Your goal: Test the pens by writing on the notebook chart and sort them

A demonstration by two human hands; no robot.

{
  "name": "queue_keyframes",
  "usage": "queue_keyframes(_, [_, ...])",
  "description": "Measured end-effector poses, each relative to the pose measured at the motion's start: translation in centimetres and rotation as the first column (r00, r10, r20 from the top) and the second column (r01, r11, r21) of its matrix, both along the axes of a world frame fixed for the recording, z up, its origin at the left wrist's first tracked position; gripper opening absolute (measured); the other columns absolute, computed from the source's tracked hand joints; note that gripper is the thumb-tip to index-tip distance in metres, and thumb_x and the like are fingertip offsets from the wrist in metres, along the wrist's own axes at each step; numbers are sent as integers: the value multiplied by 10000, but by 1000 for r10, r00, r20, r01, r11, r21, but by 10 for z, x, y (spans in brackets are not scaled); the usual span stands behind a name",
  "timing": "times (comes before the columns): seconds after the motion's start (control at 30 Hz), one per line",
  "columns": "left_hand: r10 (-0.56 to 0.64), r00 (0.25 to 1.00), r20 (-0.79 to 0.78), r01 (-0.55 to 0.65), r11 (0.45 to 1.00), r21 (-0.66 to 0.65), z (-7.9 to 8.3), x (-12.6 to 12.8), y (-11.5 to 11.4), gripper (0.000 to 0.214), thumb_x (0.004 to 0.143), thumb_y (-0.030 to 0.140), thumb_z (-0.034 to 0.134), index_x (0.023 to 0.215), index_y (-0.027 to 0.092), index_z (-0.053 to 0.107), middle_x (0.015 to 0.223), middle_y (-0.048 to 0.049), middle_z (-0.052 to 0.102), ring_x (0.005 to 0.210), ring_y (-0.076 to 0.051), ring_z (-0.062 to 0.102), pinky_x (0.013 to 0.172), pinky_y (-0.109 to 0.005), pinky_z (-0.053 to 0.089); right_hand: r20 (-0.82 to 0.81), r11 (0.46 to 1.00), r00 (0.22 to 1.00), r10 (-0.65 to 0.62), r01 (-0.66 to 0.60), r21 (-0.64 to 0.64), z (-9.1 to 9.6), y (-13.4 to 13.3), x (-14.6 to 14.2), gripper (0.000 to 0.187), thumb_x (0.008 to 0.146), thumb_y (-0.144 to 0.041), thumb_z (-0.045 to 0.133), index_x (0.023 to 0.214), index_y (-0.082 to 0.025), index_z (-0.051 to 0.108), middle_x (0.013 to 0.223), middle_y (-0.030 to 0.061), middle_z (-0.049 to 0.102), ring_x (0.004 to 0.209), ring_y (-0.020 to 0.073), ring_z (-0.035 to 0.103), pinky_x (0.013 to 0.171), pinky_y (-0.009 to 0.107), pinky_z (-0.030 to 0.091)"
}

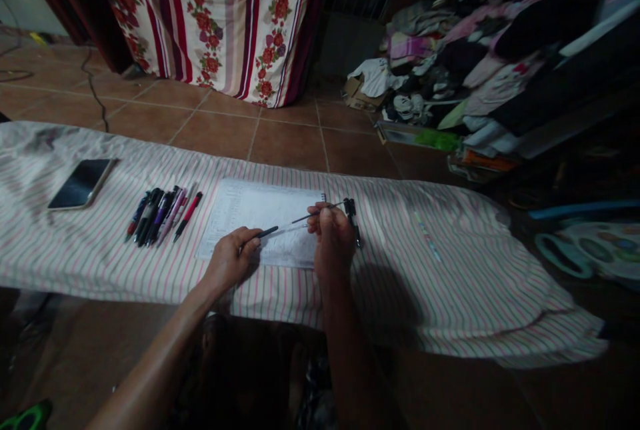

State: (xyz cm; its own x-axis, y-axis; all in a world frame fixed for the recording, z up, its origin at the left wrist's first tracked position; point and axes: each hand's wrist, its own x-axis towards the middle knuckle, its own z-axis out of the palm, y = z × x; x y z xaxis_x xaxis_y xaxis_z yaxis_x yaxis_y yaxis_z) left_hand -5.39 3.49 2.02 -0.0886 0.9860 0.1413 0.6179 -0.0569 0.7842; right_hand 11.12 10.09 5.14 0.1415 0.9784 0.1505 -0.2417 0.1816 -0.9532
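Note:
My left hand (233,257) is closed around a dark pen piece (269,232), its tip pointing right above the notebook. In a pinch, my right hand (331,233) holds a thin dark rod (306,218), which looks like a pen refill. The two pieces point toward each other with a small gap between them. Under both hands lies a spiral notebook (270,200) with writing on its page. Just right of my right hand are black pens (351,210), partly covered by it. Several pens (155,217) lie side by side left of the notebook, with a red pen (189,217) at their right end.
A striped cloth (450,297) covers the long low surface. A phone (83,183) lies at its left, a slim pale multicoloured stick (427,235) at its right. Beyond the tiled floor hangs a floral curtain (200,17); heaped clothes (450,57) are at back right.

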Motion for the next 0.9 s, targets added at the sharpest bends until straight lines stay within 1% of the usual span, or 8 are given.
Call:
queue_keyframes(0.2, [-7,1000,-11,7,1000,2,1,1,1,288,846,278,425,985,154,644,764,-39,625,724,-155,579,668,-269,435,-19,1000,1000,-8,9,10,-3,2,1,181,790,-341,526,830,-172,577,758,17,632,559,76,518,488,203,410])
queue_keyframes(0.37, [-10,1000,-14,10,1000,-4,2,2,1,290,839,272,423,979,143,642,781,-54,634,734,-166,578,681,-285,436,-16,1000,1000,0,0,10,-6,3,2,186,791,-343,525,828,-170,583,754,16,632,564,79,519,502,212,412])
queue_keyframes(0.53, [-19,999,-34,18,1000,-9,1,3,2,287,844,285,416,981,165,638,770,-43,622,728,-162,573,678,-280,432,3,1000,1000,-9,9,0,-7,3,2,187,793,-349,515,817,-173,574,747,15,631,556,80,510,510,218,413])
queue_keyframes(0.67, [-26,999,-39,25,1000,-11,2,4,2,295,846,282,412,980,151,640,755,-49,618,714,-165,570,669,-285,434,-7,1000,1000,10,-10,-1,-7,3,3,187,795,-352,513,822,-175,568,755,15,622,564,78,505,517,215,416])
queue_keyframes(0.9, [-20,999,-39,20,1000,-6,1,4,2,285,842,277,420,982,168,642,783,-49,637,742,-168,582,685,-288,443,-5,1000,1000,8,-8,-11,-8,5,4,191,788,-362,517,817,-177,557,749,17,621,561,80,499,514,215,414])
